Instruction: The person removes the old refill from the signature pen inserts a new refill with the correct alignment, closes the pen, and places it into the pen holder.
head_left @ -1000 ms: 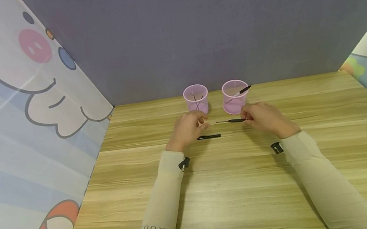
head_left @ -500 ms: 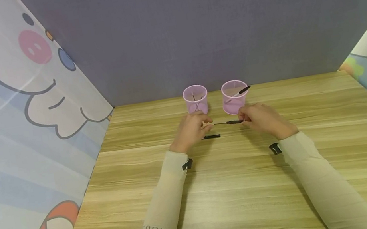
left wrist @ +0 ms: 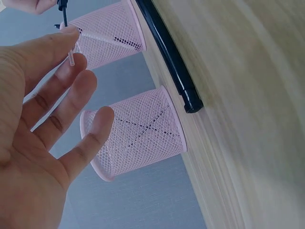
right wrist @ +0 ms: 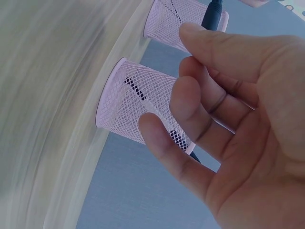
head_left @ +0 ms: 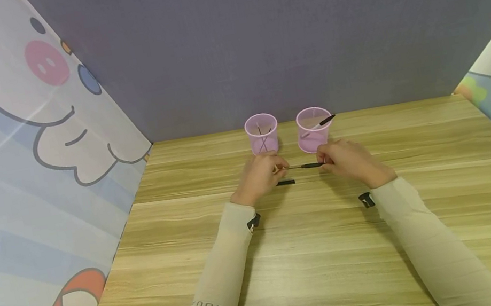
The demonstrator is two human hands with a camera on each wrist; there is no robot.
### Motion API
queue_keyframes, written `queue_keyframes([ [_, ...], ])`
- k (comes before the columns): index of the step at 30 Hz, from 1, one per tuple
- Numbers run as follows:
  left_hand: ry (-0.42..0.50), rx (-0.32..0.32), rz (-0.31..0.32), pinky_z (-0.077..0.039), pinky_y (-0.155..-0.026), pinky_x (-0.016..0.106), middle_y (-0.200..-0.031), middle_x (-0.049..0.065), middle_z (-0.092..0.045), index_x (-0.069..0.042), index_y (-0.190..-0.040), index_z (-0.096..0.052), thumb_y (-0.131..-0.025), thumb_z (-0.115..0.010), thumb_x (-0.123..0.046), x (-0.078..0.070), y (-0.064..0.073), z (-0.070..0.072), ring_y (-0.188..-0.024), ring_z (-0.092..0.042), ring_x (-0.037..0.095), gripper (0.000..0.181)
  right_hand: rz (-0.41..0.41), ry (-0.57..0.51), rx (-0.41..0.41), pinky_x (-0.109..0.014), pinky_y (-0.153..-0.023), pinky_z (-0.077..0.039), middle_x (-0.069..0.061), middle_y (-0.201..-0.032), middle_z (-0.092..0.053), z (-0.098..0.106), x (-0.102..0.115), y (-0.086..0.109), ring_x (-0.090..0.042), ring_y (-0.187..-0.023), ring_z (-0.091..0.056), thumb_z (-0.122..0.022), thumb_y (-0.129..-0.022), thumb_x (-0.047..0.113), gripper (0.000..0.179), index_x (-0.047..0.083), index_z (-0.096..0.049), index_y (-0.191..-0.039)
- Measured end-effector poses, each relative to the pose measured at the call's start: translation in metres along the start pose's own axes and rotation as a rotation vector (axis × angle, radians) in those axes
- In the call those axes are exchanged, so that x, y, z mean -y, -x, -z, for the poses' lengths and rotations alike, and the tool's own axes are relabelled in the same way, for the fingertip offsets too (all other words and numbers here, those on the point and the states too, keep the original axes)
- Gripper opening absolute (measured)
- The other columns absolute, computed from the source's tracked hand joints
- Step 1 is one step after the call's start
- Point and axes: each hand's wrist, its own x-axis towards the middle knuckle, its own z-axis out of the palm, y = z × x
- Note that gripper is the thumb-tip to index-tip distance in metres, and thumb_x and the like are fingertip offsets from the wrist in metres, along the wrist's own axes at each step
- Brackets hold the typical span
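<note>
A thin pen refill with a black pen grip section at its right end is held level between both hands above the table. My right hand pinches the black section between thumb and index finger. My left hand pinches the refill's clear tail end with thumb and fingertips, the other fingers spread loosely. Below the left fingers a black pen barrel lies on the table, partly hidden by that hand in the head view. In the right wrist view the black section stands above the thumb tip.
Two pink mesh cups stand behind the hands. The left cup holds two crossed thin dark rods. From the right cup leans a pen with a black end. A grey panel rises at the table's back edge.
My left hand has moved right and its fingers have closed on the refill's tail end. The right hand has shifted slightly left with the black section.
</note>
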Motion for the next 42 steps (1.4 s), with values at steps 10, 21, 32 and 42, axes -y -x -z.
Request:
queue_keyframes([
  [10, -0.002, 0.005, 0.006, -0.058, -0.080, 0.028, -0.099, -0.004, -0.079, -0.017, -0.104, -0.080, -0.092, -0.077, -0.019, -0.0004, 0.0003, -0.0016, -0.085, -0.071, 0.010, 0.012, -0.015, -0.010, 0.014, -0.034, -0.060, -0.042, 0.002, -0.069, -0.056, -0.0004, 0.0000, -0.0007, -0.016, -0.068, -0.053, -0.079, -0.087, 0.013, 0.014, 0.013, -0.065, -0.089],
  [21, 0.003, 0.009, 0.016, -0.058, -0.085, 0.031, -0.103, -0.005, -0.079, -0.019, -0.104, -0.081, -0.092, -0.077, -0.019, 0.0008, 0.0002, -0.0021, -0.090, -0.073, 0.011, 0.012, -0.016, -0.018, 0.010, -0.034, -0.060, -0.042, 0.003, -0.069, -0.055, 0.0009, -0.0004, 0.0005, -0.016, -0.067, -0.053, -0.078, -0.087, 0.011, 0.013, 0.012, -0.065, -0.089],
  [32, 0.034, -0.007, 0.013, -0.057, -0.085, 0.031, -0.102, -0.005, -0.079, -0.018, -0.103, -0.080, -0.093, -0.076, -0.019, 0.0020, 0.0004, -0.0017, -0.089, -0.072, 0.012, 0.012, -0.016, -0.025, 0.007, -0.033, -0.060, -0.041, 0.003, -0.069, -0.055, 0.0028, -0.0003, 0.0018, -0.015, -0.066, -0.052, -0.077, -0.088, 0.011, 0.013, 0.012, -0.065, -0.090],
  [42, 0.078, -0.032, 0.004, -0.056, -0.081, 0.030, -0.098, -0.005, -0.078, -0.019, -0.103, -0.080, -0.091, -0.077, -0.018, 0.0054, 0.0012, -0.0032, -0.084, -0.070, 0.010, 0.012, -0.022, -0.033, 0.010, -0.035, -0.060, -0.043, 0.003, -0.070, -0.057, 0.0036, 0.0001, 0.0020, -0.015, -0.066, -0.053, -0.077, -0.088, 0.010, 0.011, 0.010, -0.066, -0.091],
])
